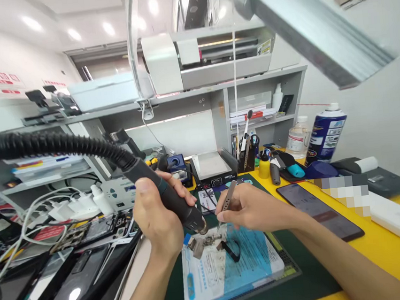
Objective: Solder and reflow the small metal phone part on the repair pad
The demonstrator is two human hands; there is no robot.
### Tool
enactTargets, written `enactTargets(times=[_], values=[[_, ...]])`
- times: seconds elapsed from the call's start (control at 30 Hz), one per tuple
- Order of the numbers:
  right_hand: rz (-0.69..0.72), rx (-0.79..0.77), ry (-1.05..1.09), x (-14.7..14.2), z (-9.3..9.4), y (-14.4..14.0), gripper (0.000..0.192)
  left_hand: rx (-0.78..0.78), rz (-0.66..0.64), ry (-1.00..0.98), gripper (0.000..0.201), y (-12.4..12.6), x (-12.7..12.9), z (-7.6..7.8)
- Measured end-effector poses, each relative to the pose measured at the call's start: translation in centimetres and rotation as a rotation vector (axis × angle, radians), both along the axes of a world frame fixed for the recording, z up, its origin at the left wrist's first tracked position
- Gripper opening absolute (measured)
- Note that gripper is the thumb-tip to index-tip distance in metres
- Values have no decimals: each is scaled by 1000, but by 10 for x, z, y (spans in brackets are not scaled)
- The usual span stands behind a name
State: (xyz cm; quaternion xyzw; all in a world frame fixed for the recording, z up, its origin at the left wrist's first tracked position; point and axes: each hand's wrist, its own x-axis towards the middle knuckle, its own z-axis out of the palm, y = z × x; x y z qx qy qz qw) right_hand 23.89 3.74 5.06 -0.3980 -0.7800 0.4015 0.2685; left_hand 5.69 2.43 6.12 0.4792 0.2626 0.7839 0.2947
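My left hand grips a black hot-air gun handle with a ribbed black hose running off to the left; its metal nozzle points down at small parts. My right hand pinches metal tweezers, whose tip touches a small metal part beside the nozzle. The parts and a black flex cable lie on a blue-and-white work pad on a dark green mat.
Several disassembled phones and white cables crowd the left. A preheater plate, tool holder, spray can, clear bottle and a dark phone sit on the yellow table. A metal arm hangs overhead.
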Motion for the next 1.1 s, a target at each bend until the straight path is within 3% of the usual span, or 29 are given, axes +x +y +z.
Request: enactTargets(times=[0.1,0.27,0.4,0.47,0.63,0.8,0.9,1.1], values=[[-20,10,66,-1,1,1,12,35,88,-14,48,3,-13,5],[-50,34,172,-3,-6,6,15,102,348,-46,44,16,-46,23],[-84,43,267,-6,-13,10,21,150,494,6,21,38,-79,46],[-100,42,302,-6,-14,9,23,122,554,67,17,54,-99,61],[-117,34,352,-7,-15,8,24,38,768,153,35,93,-147,115],[-128,27,367,-9,-20,11,26,6,931,247,38,121,-169,163],[-122,23,373,-9,-22,12,26,-71,987,357,38,134,-171,170],[-111,21,378,-10,-22,13,26,-264,1043,542,40,148,-173,160]])
